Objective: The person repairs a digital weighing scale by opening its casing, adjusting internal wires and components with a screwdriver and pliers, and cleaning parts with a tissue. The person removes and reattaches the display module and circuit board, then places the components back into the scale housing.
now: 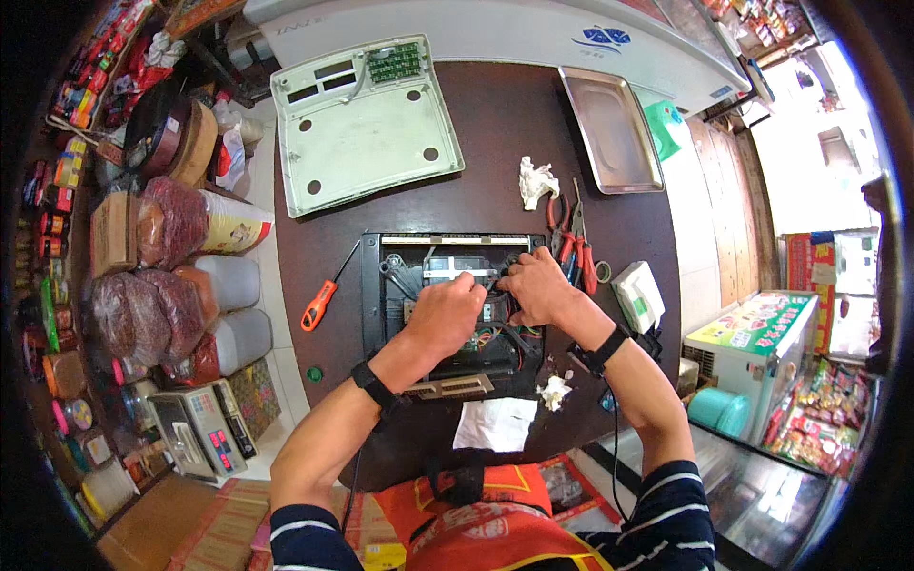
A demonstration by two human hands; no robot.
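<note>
An opened black device base lies in front of me on the dark table, with a silver metal bar, arms and thin coloured wires inside it. My left hand is over its middle, fingers pinched together just below the bar. At the base's upper right inside corner, my right hand has its fingers bent and pressed together. Whatever either hand grips is hidden by the fingers. A pale housing cover lies upside down beyond the base, with a green circuit board at its top.
Right of the base lie red-handled pliers, crumpled tissue and a white box. A metal tray sits at the far right. An orange screwdriver is on the left. White paper lies near me.
</note>
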